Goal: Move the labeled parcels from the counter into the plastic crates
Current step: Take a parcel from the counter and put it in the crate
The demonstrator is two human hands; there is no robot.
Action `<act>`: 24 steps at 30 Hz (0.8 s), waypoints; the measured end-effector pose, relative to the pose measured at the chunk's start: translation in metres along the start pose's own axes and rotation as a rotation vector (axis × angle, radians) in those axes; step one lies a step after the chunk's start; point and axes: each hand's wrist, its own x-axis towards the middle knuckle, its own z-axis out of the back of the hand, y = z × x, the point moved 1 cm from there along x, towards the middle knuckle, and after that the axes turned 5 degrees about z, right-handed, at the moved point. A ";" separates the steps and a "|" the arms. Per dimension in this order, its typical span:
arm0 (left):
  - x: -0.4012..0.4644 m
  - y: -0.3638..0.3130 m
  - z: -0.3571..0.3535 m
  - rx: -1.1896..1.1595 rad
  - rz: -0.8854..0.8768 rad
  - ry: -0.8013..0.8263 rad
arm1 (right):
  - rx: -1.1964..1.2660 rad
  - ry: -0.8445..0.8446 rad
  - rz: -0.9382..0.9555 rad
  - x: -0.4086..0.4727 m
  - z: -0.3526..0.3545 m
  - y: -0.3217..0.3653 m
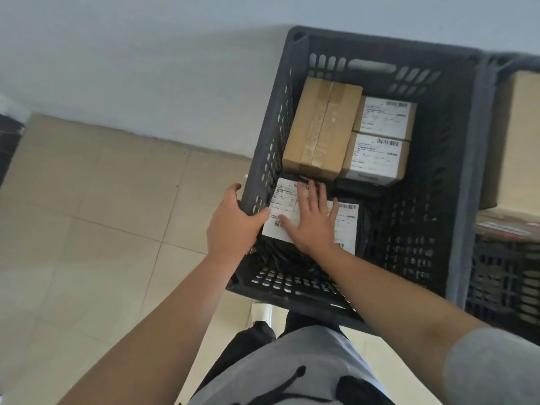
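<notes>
**Crate filling up, a parcel being settled**

The left hand (230,226) clamps the dark crate (455,159) at its near-left rim. The right hand (312,220) lies flat, fingers spread, on a black labeled parcel (282,226) in the near-left corner. Three boxes (321,127) already sit along the far wall. The counter is out of view, so what remains cannot be told.

parcel sorting room, crates (464,176), labelled boxes (380,118)
</notes>
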 end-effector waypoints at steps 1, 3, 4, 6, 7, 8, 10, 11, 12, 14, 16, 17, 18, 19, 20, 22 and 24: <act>0.000 0.000 0.000 -0.015 -0.008 0.006 | 0.045 -0.005 -0.024 -0.007 0.009 0.002; 0.001 0.000 0.001 -0.030 -0.002 0.021 | 0.181 0.017 -0.092 -0.021 0.027 0.010; 0.001 0.000 0.002 -0.036 -0.003 0.038 | 0.292 0.044 -0.137 -0.028 0.041 0.015; 0.001 0.000 0.005 -0.104 -0.012 0.104 | 0.560 0.082 -0.212 -0.046 0.076 0.027; 0.000 0.000 0.007 -0.169 -0.015 0.149 | 0.674 0.075 -0.233 -0.060 0.094 0.032; -0.003 -0.001 0.010 -0.235 -0.020 0.189 | 0.753 0.047 -0.250 -0.077 0.111 0.038; -0.014 -0.001 0.019 -0.316 -0.072 0.220 | 0.851 -0.071 -0.288 -0.120 0.139 0.044; -0.022 0.001 0.024 -0.323 -0.127 0.187 | 0.892 -0.150 -0.309 -0.145 0.148 0.046; -0.033 0.003 0.030 -0.321 -0.192 0.133 | 0.931 -0.231 -0.327 -0.171 0.152 0.048; -0.062 0.007 0.039 -0.364 -0.320 0.061 | 1.012 -0.395 -0.369 -0.226 0.153 0.052; -0.097 0.009 0.039 -0.460 -0.368 0.116 | 1.083 -0.510 -0.427 -0.277 0.148 0.055; -0.116 0.008 0.036 -0.504 -0.359 0.187 | 1.106 -0.543 -0.453 -0.300 0.145 0.056; -0.135 0.006 0.032 -0.543 -0.342 0.277 | 1.121 -0.571 -0.473 -0.320 0.142 0.055; -0.154 0.004 0.026 -0.576 -0.324 0.372 | 1.132 -0.600 -0.489 -0.339 0.142 0.053; -0.171 0.001 0.021 -0.598 -0.311 0.459 | 1.146 -0.636 -0.504 -0.355 0.141 0.049; -0.199 -0.008 0.008 -0.602 -0.313 0.582 | 1.188 -0.726 -0.526 -0.382 0.140 0.037; -0.224 -0.020 -0.007 -0.566 -0.334 0.657 | 1.241 -0.819 -0.549 -0.404 0.139 0.020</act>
